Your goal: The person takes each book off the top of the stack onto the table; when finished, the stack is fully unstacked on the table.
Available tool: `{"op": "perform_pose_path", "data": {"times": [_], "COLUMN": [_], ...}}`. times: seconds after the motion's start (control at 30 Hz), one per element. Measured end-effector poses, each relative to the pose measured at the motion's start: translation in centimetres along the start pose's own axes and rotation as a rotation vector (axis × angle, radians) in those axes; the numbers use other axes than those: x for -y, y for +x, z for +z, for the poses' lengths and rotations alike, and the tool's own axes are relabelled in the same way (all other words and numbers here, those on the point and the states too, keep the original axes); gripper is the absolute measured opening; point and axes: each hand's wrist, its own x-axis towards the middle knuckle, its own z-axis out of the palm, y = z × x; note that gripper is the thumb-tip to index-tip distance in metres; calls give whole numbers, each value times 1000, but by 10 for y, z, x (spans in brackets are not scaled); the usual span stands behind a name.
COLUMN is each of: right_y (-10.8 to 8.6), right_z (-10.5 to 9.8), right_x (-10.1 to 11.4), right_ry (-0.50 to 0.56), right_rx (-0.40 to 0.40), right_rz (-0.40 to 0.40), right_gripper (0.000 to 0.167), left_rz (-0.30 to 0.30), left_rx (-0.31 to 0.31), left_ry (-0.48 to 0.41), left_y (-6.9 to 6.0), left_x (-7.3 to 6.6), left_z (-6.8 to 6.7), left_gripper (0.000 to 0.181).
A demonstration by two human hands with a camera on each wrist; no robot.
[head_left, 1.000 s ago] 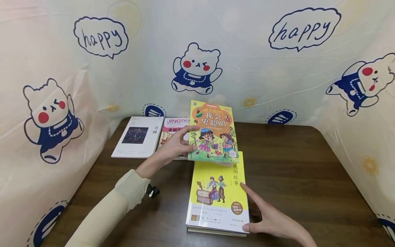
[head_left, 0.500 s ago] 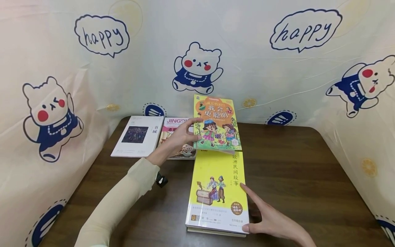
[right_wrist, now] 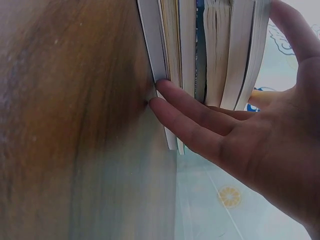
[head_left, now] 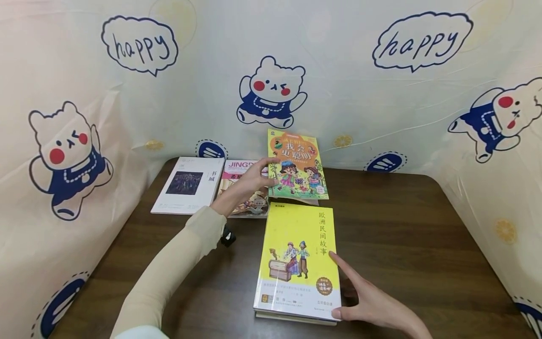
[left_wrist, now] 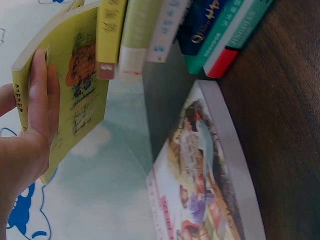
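Observation:
My left hand (head_left: 250, 181) grips a thin green-and-orange children's book (head_left: 298, 165) by its left edge, the spine side. The left wrist view shows that hand (left_wrist: 37, 115) with its thumb on one side of the book (left_wrist: 82, 80) and fingers on the other. The book is raised beyond the far end of a stack topped by a yellow book (head_left: 296, 245). My right hand (head_left: 372, 301) rests against the stack's right side. In the right wrist view its fingers (right_wrist: 190, 115) extend fairly straight across the page edges (right_wrist: 217, 55), the tips near the tabletop.
At the back left of the dark wooden table (head_left: 394, 235) lie a white book (head_left: 182, 186) and a pink-topped book (head_left: 245, 202), side by side. Several spines (left_wrist: 170, 30) show in the stack. A printed cloth (head_left: 338, 94) hangs behind the table.
My left hand has carried the children's book away from me, off the yellow cover, whose upper title is now uncovered. The right hand has stayed in place.

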Motion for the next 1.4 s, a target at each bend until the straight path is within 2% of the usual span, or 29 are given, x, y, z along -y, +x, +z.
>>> {"op": "perform_pose_path", "data": {"times": [0.2, 0.5, 0.77, 1.2, 1.4], "right_y": [-1, -1, -1, -1, -3], "right_z": [0, 0, 0, 0, -1], "right_x": [0, 0, -2, -4, -3], "right_ry": [1, 29, 26, 62, 60], "right_rx": [4, 10, 13, 29, 35], "right_rz": [1, -11, -17, -29, -44], "right_gripper": [101, 100, 101, 99, 101], "left_rz": [-49, -98, -141, -197, -175], "left_rx": [1, 34, 74, 97, 132], "left_ry": [-12, -15, 80, 149, 254], "left_y": [12, 26, 34, 46, 45], "left_x": [8, 20, 31, 44, 55], "left_z": [2, 8, 11, 10, 10], "left_gripper": [62, 61, 61, 58, 62]}}
